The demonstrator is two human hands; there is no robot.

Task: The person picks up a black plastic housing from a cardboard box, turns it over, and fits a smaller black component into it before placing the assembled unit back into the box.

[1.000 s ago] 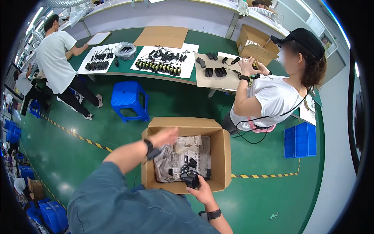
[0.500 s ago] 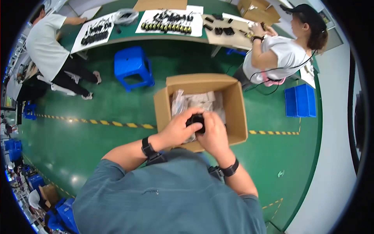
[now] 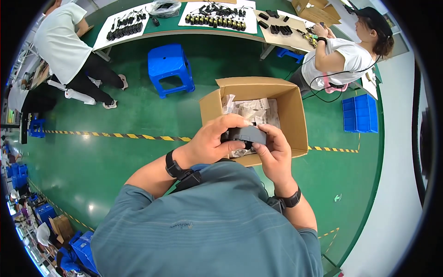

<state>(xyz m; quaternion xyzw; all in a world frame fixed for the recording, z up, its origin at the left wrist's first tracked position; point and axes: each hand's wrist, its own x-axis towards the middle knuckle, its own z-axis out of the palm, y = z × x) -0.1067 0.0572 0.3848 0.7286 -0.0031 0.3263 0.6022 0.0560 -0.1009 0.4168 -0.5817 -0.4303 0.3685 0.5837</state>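
Between my two hands is a dark grey, block-shaped device (image 3: 253, 134) with rounded edges and black parts along its lower side. My left hand (image 3: 210, 139) grips its left end, fingers over the top and thumb underneath. At its right end my right hand (image 3: 279, 154) pinches it between thumb and fingers. Both hands are above the near side of an open cardboard box (image 3: 294, 122). Inside that box lie crumpled printed paper (image 3: 258, 105) and some clear plastic wrap (image 3: 228, 102). My hands and the device hide part of its contents.
A long table (image 3: 161, 31) at the back carries rows of black adapters with cables (image 3: 214, 21). A blue stool (image 3: 170, 64) stands before it. One person (image 3: 64, 41) stands at left, another (image 3: 334, 62) works at right near a blue bin (image 3: 360, 114). Striped tape (image 3: 115, 135) crosses the green floor.
The device has been turned in my hands, so a broad grey side now shows. My right hand has moved rightward. The person at left has pulled an arm back from the table.
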